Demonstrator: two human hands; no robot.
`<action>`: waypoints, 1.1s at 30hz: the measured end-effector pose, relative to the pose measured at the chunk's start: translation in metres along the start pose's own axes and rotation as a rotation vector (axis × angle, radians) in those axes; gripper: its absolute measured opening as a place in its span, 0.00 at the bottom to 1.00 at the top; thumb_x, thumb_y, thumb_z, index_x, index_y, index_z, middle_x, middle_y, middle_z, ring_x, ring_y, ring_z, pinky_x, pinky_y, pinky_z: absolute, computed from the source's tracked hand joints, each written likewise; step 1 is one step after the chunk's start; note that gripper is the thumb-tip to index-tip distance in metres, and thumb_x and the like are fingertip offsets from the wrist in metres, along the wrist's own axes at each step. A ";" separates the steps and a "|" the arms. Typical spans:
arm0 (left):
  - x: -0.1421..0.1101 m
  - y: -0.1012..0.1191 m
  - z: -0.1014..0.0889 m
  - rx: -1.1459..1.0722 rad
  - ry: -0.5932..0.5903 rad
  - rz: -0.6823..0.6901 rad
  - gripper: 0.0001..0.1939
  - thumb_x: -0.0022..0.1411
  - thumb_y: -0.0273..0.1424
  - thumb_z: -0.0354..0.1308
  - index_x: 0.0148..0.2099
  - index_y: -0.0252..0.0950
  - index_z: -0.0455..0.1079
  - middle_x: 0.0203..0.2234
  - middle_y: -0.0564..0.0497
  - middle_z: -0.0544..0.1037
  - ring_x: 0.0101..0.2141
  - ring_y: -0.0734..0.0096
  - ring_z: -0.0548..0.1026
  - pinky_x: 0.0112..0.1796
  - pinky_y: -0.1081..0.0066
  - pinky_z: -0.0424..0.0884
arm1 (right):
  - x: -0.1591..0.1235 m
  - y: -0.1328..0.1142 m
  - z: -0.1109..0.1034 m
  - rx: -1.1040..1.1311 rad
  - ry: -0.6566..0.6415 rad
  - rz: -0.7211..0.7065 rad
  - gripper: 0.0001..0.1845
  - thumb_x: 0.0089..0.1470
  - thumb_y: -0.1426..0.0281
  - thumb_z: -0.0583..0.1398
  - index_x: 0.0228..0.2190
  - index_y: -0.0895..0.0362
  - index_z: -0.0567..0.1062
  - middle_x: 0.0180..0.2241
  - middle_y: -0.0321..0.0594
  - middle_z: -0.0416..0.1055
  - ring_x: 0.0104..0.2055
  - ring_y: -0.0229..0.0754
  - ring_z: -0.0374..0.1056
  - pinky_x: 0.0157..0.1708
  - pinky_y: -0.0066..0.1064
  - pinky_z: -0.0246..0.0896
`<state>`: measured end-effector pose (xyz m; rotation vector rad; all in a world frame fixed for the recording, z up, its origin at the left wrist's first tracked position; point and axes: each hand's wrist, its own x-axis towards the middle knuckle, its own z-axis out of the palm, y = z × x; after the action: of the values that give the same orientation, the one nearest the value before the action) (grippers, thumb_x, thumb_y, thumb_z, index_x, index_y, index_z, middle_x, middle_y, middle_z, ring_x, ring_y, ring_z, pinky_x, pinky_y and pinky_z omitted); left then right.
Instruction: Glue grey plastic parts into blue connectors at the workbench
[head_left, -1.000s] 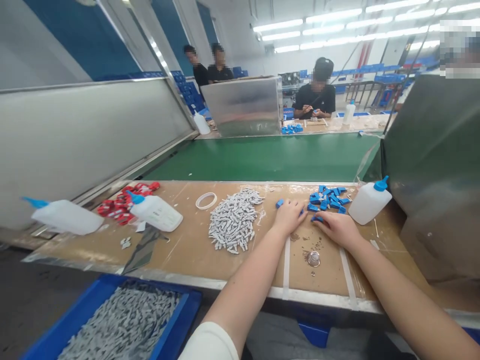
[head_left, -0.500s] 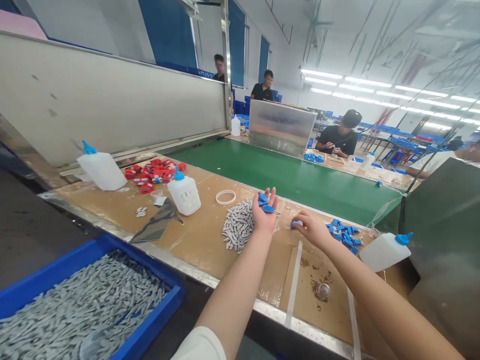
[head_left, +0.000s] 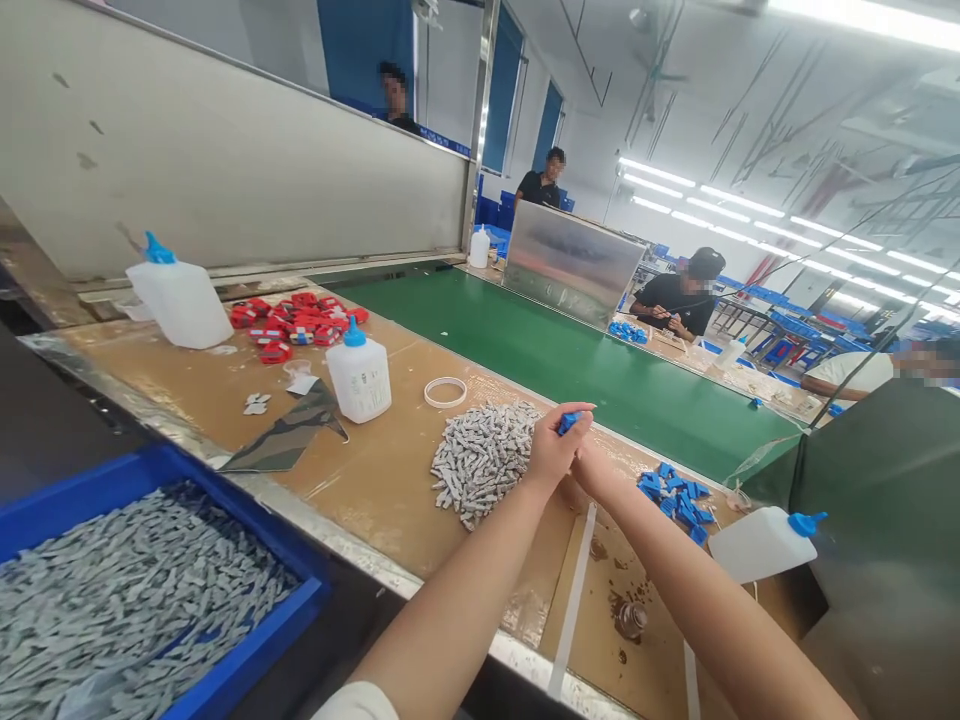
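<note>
1. The left hand (head_left: 553,452) has its fingers curled around a blue piece (head_left: 569,423), up by the right edge of the gray pile (head_left: 480,465).
2. The right hand (head_left: 589,468) touches the left one. Its fingers are mostly hidden, so I can't tell if they are wide or narrow.
3. More blue bits (head_left: 679,500) lie on the table (head_left: 367,500), near a white bottle (head_left: 759,546) with a blue top.

R hand (head_left: 590,467) partly hidden behind L hand (head_left: 553,446), blue bits (head_left: 571,422) half covered too. Blue bin (head_left: 251,645) cut off btm-left.
</note>
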<state>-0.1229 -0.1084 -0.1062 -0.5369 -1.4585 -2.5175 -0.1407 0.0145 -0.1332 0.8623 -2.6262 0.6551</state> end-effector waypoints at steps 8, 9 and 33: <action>-0.029 -0.002 0.023 0.630 -0.398 0.063 0.17 0.66 0.48 0.63 0.46 0.41 0.73 0.35 0.54 0.79 0.36 0.68 0.77 0.38 0.71 0.68 | -0.153 -0.003 -0.086 0.599 0.237 0.482 0.14 0.64 0.57 0.63 0.45 0.54 0.77 0.35 0.41 0.74 0.35 0.43 0.73 0.38 0.36 0.72; -0.031 -0.005 0.025 0.703 -0.429 0.052 0.17 0.64 0.48 0.65 0.46 0.41 0.73 0.35 0.54 0.80 0.36 0.67 0.77 0.37 0.71 0.67 | -0.170 -0.005 -0.088 0.669 0.247 0.485 0.13 0.62 0.58 0.65 0.41 0.54 0.77 0.34 0.41 0.74 0.34 0.42 0.72 0.37 0.35 0.73; -0.045 -0.046 0.036 0.569 -0.751 -0.046 0.12 0.56 0.37 0.73 0.43 0.41 0.81 0.39 0.50 0.83 0.40 0.62 0.79 0.43 0.68 0.70 | -0.208 -0.034 -0.102 0.524 -0.269 -0.044 0.08 0.68 0.69 0.61 0.45 0.53 0.80 0.41 0.44 0.78 0.44 0.41 0.75 0.46 0.31 0.71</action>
<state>-0.0889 -0.0556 -0.1447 -1.4160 -2.3176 -1.8261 0.0553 0.1418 -0.1205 1.2199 -2.6916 1.3343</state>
